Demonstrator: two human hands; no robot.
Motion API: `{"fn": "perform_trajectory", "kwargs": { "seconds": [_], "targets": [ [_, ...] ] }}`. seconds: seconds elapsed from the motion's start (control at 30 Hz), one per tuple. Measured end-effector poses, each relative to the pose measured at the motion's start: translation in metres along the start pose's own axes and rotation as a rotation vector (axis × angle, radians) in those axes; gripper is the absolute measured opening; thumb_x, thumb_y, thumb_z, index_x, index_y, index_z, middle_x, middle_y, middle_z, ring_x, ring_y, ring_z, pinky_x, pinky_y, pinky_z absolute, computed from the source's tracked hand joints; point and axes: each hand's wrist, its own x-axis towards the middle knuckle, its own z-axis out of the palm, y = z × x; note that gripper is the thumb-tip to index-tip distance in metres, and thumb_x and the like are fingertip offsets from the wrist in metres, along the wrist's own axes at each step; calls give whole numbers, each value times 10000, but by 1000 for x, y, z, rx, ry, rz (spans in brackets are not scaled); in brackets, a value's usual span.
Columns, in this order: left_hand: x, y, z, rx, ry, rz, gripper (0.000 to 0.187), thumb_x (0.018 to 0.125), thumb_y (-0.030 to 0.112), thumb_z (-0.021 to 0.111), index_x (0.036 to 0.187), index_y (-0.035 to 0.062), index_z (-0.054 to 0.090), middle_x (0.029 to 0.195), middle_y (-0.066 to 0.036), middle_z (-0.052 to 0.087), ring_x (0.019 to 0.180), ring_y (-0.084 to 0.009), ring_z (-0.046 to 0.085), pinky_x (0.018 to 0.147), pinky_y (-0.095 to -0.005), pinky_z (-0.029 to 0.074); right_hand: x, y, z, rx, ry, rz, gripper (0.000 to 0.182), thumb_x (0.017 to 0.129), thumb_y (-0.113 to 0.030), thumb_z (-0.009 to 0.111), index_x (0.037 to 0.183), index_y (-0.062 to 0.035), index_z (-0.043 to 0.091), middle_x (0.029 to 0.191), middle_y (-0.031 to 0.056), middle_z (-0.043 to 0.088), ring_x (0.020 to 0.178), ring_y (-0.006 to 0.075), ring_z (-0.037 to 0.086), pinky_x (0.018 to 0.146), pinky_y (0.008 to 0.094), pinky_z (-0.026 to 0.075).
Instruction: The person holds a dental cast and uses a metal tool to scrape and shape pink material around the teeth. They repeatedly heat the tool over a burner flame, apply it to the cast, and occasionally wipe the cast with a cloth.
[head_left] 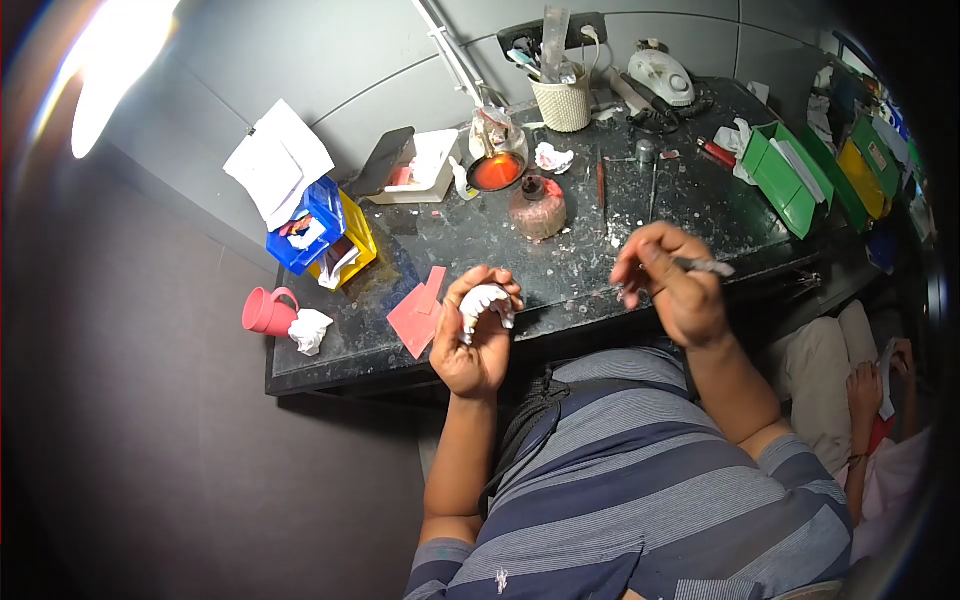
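My left hand (474, 345) is raised at the front edge of the black table, its fingers curled round a white, horseshoe-shaped dental piece (486, 306). To the right, my right hand (680, 290) is held up with a thin grey tool (706, 267) resting between its fingers, the tip pointing away to the right. The two hands are apart. Beside my left hand, pink flat sheets (416, 318) lie on the table. Beyond the hands stands a round pinkish burner bottle (538, 209), with a dark dish of glowing orange content (497, 171) behind it.
On the black table (600, 270) are a pink mug (268, 312), crumpled tissue (311, 331), blue and yellow bins (352, 240), a white box (433, 165), a pen cup (563, 105), a red-handled tool (601, 192) and green bins (785, 180). Another person's hands (865, 390) show at right.
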Motion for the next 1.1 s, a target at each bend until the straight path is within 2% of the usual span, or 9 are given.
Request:
{"fn": "perform_trajectory", "kwargs": {
  "seconds": [0.17, 0.23, 0.33, 0.5, 0.57, 0.67, 0.83, 0.93, 1.1],
  "targets": [
    [-12, 0, 20, 212, 16, 7, 546, 1017, 386, 440, 1291, -81, 510, 1220, -251, 574, 1103, -318, 584, 972, -414, 467, -16, 8, 35, -76, -126, 118, 273, 1012, -123, 568, 1208, 66, 579, 1018, 167, 722, 798, 119, 665, 694, 241, 565],
    [-16, -6, 27, 198, 53, 25, 575, 1055, 425, 344, 1244, -84, 534, 1191, -242, 580, 1091, -301, 586, 976, -394, 459, -19, 10, 39, -122, -194, 67, 265, 988, -67, 597, 1223, 58, 596, 1057, 167, 721, 899, 142, 692, 734, 255, 578],
    [-17, -12, 35, 679, -16, 211, 724, 1077, 479, 116, 1150, -85, 565, 1130, -222, 587, 1060, -277, 587, 977, -383, 441, -21, 6, 43, -204, -185, -27, 238, 947, 2, 624, 1178, 56, 642, 1030, 170, 733, 966, 182, 711, 806, 280, 584],
    [-19, -19, 43, 873, -6, 247, 742, 1059, 537, 166, 1154, -77, 573, 1135, -217, 582, 1061, -281, 585, 980, -385, 442, -23, 4, 38, -318, -187, -183, 235, 894, 18, 651, 1125, 52, 672, 990, 178, 741, 933, 198, 728, 849, 306, 580],
    [-16, -20, 44, 934, -116, 414, 407, 1087, 270, 377, 1191, -92, 530, 1108, -236, 590, 1012, -276, 621, 936, -397, 494, -25, 4, 44, -270, -118, -172, 202, 889, 29, 652, 1087, 50, 684, 980, 175, 741, 933, 192, 727, 854, 299, 576],
    [-17, -22, 50, 892, -85, 401, 459, 1091, 322, 331, 1186, -82, 528, 1111, -234, 589, 1012, -287, 627, 942, -419, 500, -24, 3, 43, -320, -83, -249, 184, 870, 21, 701, 1054, 36, 698, 977, 169, 742, 910, 208, 734, 838, 304, 578],
    [-20, -29, 45, 795, -47, 379, 527, 1081, 409, 306, 1203, -60, 513, 1154, -216, 566, 1082, -294, 598, 995, -444, 472, -14, 5, 38, -538, -303, -513, 226, 806, -8, 773, 1021, -3, 705, 966, 155, 738, 912, 285, 738, 829, 359, 592],
    [-21, -33, 45, 727, -36, 398, 702, 1026, 586, 237, 1211, -36, 505, 1186, -200, 544, 1136, -298, 568, 1027, -457, 452, -16, 6, 46, -611, -242, -559, 205, 817, -53, 777, 1003, 5, 714, 1000, 153, 729, 955, 291, 722, 863, 373, 574],
    [-22, -33, 48, 926, -38, 431, 873, 952, 715, 117, 1214, -23, 504, 1200, -208, 542, 1138, -299, 572, 1037, -461, 443, -18, 4, 46, -690, -246, -560, 167, 855, -74, 746, 992, 9, 700, 1014, 161, 722, 1001, 321, 711, 886, 402, 575]
  ]
}}
